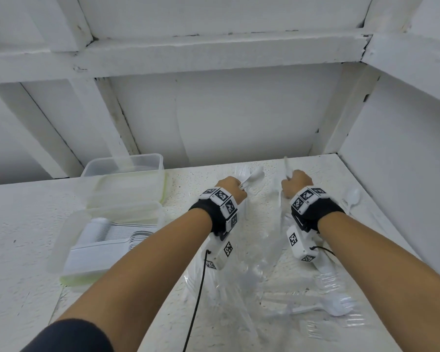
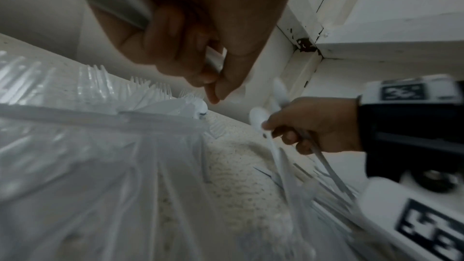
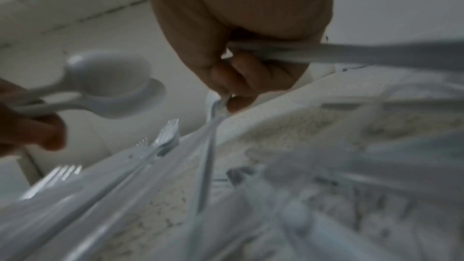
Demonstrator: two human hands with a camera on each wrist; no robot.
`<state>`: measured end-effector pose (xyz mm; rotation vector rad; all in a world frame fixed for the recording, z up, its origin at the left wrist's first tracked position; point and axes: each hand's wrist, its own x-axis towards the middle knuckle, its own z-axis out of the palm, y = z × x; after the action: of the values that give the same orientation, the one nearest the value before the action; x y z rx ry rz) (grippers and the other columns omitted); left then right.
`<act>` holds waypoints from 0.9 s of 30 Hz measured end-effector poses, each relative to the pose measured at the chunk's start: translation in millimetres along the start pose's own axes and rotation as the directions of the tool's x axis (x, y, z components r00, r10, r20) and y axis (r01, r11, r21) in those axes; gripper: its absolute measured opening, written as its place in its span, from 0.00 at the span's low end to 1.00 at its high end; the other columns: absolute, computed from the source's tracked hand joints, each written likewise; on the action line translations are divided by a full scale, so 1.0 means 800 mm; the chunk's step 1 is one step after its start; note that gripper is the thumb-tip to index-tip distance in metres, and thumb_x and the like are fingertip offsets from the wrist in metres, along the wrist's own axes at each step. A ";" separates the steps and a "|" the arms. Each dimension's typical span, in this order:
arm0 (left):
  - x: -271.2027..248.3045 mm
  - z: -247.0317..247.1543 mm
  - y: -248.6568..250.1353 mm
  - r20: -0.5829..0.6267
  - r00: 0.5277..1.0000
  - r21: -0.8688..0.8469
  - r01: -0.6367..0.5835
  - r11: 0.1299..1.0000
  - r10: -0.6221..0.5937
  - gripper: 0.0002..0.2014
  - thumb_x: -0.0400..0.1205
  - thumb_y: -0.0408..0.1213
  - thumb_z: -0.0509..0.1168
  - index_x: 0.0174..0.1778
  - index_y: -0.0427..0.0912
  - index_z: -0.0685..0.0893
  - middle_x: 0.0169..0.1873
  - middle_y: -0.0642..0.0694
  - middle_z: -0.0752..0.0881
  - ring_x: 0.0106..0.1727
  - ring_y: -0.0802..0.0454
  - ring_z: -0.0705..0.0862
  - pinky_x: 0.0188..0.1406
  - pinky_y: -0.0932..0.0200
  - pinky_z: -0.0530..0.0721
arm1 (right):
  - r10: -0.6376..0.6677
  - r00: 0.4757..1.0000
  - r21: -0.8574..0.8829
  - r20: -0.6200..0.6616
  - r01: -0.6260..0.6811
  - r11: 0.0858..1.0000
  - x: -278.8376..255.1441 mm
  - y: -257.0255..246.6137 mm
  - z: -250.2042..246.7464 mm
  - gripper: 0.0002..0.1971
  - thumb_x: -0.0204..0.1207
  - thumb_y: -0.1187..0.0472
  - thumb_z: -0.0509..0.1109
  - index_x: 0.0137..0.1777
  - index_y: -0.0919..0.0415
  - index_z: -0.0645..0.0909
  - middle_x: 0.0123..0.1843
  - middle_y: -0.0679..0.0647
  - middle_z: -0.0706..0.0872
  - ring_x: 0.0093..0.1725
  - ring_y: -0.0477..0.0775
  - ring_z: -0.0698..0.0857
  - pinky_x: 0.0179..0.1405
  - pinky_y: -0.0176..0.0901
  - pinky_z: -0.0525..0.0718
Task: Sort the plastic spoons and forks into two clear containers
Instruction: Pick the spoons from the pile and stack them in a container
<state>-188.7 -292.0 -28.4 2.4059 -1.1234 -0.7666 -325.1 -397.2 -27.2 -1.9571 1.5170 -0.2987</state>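
My left hand (image 1: 230, 188) grips two white plastic spoons (image 1: 254, 174) by their handles, bowls pointing away; the right wrist view shows both bowls (image 3: 110, 74). My right hand (image 1: 296, 182) grips white spoons (image 2: 258, 118) in its palm. Its fingertips pinch the end of another utensil (image 3: 218, 104) that lies on the table. Loose clear and white forks (image 1: 335, 306) lie on a clear plastic sheet under my forearms. At the left, the near clear container (image 1: 59, 240) holds stacked white spoons (image 1: 102, 229). Behind it, the far clear container (image 1: 123, 158) looks empty.
A lone white spoon (image 1: 352, 196) lies right of my right hand. A white wall (image 1: 404, 174) closes the table's right side, and a back wall (image 1: 239, 123) stands just beyond the hands. A black cable (image 1: 198, 301) hangs from my left wrist.
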 end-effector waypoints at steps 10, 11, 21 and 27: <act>0.045 -0.014 0.030 -0.012 1.000 0.165 0.001 0.986 0.001 0.16 0.77 0.33 0.63 0.26 0.41 0.66 0.23 0.47 0.71 0.25 0.49 0.73 0.25 0.64 0.70 | -0.094 0.951 0.508 -0.294 0.239 0.828 -0.029 -0.017 -0.045 0.04 0.81 0.64 0.56 0.53 0.59 0.65 0.40 0.53 0.79 0.30 0.59 0.88 0.32 0.49 0.88; 0.049 -0.012 0.034 0.000 1.000 0.191 -0.008 0.982 0.008 0.16 0.77 0.34 0.65 0.26 0.41 0.67 0.24 0.46 0.72 0.29 0.47 0.76 0.29 0.62 0.73 | -0.109 0.956 0.492 -0.273 0.236 0.838 -0.032 -0.015 -0.046 0.04 0.81 0.63 0.57 0.53 0.59 0.66 0.38 0.53 0.79 0.29 0.58 0.88 0.31 0.46 0.87; 0.042 0.011 0.036 0.184 0.977 0.406 -0.178 0.896 0.111 0.10 0.81 0.39 0.64 0.36 0.42 0.73 0.28 0.47 0.71 0.28 0.54 0.70 0.29 0.64 0.76 | -0.179 0.968 0.443 -0.177 0.241 0.864 -0.036 0.008 -0.039 0.04 0.77 0.67 0.59 0.51 0.61 0.71 0.37 0.60 0.81 0.19 0.49 0.84 0.34 0.52 0.90; 0.058 0.045 0.032 0.381 0.924 0.363 -0.168 0.917 0.019 0.09 0.70 0.46 0.76 0.32 0.47 0.85 0.33 0.46 0.84 0.42 0.44 0.86 0.50 0.53 0.86 | -0.183 0.968 0.444 -0.170 0.241 0.863 -0.039 0.007 -0.037 0.03 0.77 0.67 0.59 0.50 0.63 0.71 0.37 0.57 0.79 0.24 0.57 0.85 0.29 0.46 0.87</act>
<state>-201.1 -347.5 -57.2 2.5594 -1.6711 -1.0861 -354.9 -378.8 -1.3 -1.7363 1.1607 -0.8134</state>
